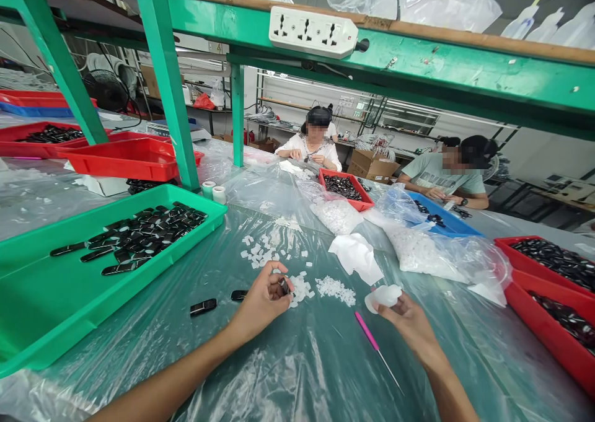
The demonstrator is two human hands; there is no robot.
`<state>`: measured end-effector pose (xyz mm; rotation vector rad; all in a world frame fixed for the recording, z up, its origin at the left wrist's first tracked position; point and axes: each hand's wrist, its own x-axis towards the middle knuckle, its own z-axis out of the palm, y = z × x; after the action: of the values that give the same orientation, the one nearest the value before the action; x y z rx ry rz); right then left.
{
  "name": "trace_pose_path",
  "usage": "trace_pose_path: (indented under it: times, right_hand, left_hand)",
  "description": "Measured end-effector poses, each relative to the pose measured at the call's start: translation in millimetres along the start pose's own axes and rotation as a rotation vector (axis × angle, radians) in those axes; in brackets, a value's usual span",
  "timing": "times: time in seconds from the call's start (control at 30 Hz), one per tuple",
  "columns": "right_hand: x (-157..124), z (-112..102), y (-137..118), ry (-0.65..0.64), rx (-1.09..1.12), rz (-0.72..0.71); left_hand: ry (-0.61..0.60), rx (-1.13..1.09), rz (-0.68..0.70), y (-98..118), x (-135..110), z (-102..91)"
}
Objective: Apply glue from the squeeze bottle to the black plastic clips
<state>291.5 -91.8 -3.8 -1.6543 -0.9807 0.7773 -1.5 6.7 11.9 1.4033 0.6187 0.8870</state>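
Note:
My left hand (267, 290) is closed, its fingers curled round a small glossy black plastic piece (283, 285). Just beyond it lie small white pads (301, 289) in a loose pile. A similar black piece (203, 307) rests on the plastic sheet to its left, and another (238, 295) is partly behind the hand. In my right hand (409, 316), a whitish, rounded, translucent item (385, 297) is pinched between thumb and fingers; its exact kind is unclear. A pink-handled thin metal pick (367, 331) lies between my hands, below a heap of tiny white bits (335, 290).
At left stands a green tray (56, 323) of black pieces. Red trays (534, 304) line the right edge. Bags of white parts (423, 248) and a white cloth (356, 256) lie ahead. Overhead runs a green shelf beam (446, 56). Two co-workers (309, 146) sit opposite.

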Motion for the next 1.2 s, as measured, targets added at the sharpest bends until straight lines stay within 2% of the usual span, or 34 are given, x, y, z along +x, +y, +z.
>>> trace_pose_path:
  times: [0.13,0.27,0.4,0.57,0.7,0.83,1.0,1.2]
  right_hand:
    - [-12,24,-7,-0.026,0.276,-0.061]
    - [-25,51,-9,-0.146,0.702,-0.036]
    - [-36,71,-17,-0.322,1.005,-0.014]
    - [-45,82,-26,-0.382,1.176,0.103]
    - [-45,86,-21,-0.316,1.223,0.198]
    - [-43,92,-14,-0.205,1.17,0.25]
    - [-47,99,-10,-0.137,0.976,0.2]
    - [-51,100,-10,-0.07,0.717,0.147]
  left_hand:
    - [-0.132,-0.154,-0.13,1,2,1.5]
    - [-0.147,-0.202,-0.203,1,-2,4.4]
    - [-0.168,-0.039,-0.109,0,-9,9.1]
    - [-0.131,0.261,-0.045,0,-16,13.3]
    - [-0.154,0.359,-0.02,0,-15,14.6]
    - [-0.205,0.362,-0.04,-1,-15,16.1]
    - [-0.186,0.473,-0.016,-1,-17,15.6]
    - [-0.22,0.573,0.045,1,-18,15.1]
